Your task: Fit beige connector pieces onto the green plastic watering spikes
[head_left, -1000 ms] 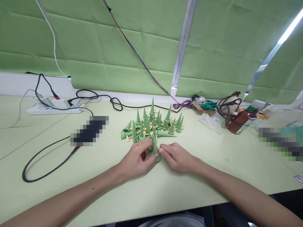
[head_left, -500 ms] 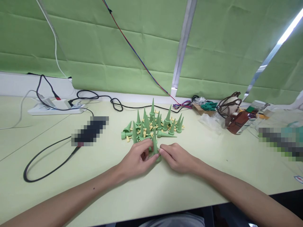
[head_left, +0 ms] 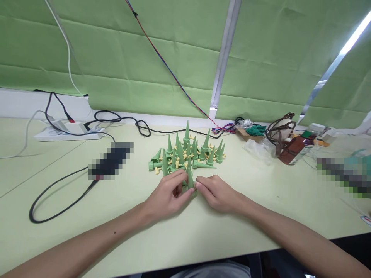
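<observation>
My left hand (head_left: 171,193) pinches a green plastic plant watering spike (head_left: 190,180) between thumb and fingers, its point upward and leaning slightly left. Against the spike's lower right side, my right hand (head_left: 214,192) is closed, thumb and forefinger pressed together. What those fingertips hold, if anything, is too small to make out. Just beyond both hands lies a cluster of similar green watering spikes (head_left: 205,146), several upright and some on their sides. Small yellow valve pieces (head_left: 177,164) are scattered among them.
A black device (head_left: 111,160), blurred out, lies at left with a looping cable (head_left: 31,204). Behind it is a white power strip (head_left: 69,133). To the right stand a brown bottle (head_left: 295,150), a plastic bag (head_left: 257,150) and a cardboard box (head_left: 249,135). Green sheeting (head_left: 174,58) covers the back.
Both hands stay in nearly the same place. The watering spike between them has shifted very slightly.
</observation>
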`<state>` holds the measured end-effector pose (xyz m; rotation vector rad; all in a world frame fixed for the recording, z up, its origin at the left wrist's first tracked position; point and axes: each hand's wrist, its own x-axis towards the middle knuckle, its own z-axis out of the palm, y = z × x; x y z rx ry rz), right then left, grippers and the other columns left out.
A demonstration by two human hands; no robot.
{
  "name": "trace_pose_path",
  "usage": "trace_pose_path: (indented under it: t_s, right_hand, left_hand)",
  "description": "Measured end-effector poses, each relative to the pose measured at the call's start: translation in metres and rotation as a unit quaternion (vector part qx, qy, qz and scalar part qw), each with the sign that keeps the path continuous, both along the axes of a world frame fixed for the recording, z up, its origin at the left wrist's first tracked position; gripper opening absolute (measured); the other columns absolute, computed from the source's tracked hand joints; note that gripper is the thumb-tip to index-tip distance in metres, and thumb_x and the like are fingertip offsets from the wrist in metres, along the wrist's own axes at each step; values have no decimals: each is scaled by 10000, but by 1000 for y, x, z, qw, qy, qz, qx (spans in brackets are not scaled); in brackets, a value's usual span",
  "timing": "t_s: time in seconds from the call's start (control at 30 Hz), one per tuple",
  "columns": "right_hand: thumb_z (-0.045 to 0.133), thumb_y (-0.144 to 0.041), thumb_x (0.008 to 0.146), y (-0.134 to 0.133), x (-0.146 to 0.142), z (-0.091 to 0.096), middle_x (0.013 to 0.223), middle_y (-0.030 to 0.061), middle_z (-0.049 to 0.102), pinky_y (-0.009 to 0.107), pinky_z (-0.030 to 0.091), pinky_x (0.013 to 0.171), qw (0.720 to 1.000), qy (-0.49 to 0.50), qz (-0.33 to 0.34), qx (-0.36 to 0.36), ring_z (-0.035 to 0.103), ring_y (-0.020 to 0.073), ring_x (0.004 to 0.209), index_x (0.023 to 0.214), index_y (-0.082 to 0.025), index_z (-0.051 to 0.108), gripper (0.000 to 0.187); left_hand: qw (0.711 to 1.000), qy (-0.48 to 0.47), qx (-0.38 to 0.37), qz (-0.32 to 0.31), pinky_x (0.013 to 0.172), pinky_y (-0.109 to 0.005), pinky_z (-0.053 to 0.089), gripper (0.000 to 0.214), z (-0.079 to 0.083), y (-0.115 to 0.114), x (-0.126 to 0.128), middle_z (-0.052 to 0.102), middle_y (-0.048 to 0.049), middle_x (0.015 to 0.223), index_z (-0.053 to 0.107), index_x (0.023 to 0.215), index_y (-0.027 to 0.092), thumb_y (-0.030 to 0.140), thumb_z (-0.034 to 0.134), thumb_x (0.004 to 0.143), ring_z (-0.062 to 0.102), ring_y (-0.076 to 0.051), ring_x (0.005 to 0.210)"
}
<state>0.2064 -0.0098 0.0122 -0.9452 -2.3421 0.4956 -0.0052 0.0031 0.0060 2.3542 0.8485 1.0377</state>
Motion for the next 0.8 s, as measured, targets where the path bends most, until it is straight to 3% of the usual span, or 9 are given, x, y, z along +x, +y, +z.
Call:
trace_pose_path:
  t_s: [0.3, 0.8]
  right_hand:
    - [362, -254, 1051, -2, -1, 3, 602, -66, 296, 268, 223, 561, 1000, 22, -10, -3, 265, 105, 521, 725, -221, 286, 337]
    - [362, -264, 1052, -2, -2, 1, 606, -68, 275, 267, 221, 558, 999, 40, -18, -15, 258, 105, 519, 741, -219, 286, 323]
  left_hand:
    - [999, -22, 42, -10, 532, -244, 361, 248, 1, -3, 0, 488, -8, 791, 465, 724, 186, 179, 599, 933, 449, -114, 638]
    - [999, -15, 32, -37, 515, -231, 380, 24, -2, -5, -1, 507, -28, 916, 557, 946, 178, 161, 555, 962, 438, -90, 617]
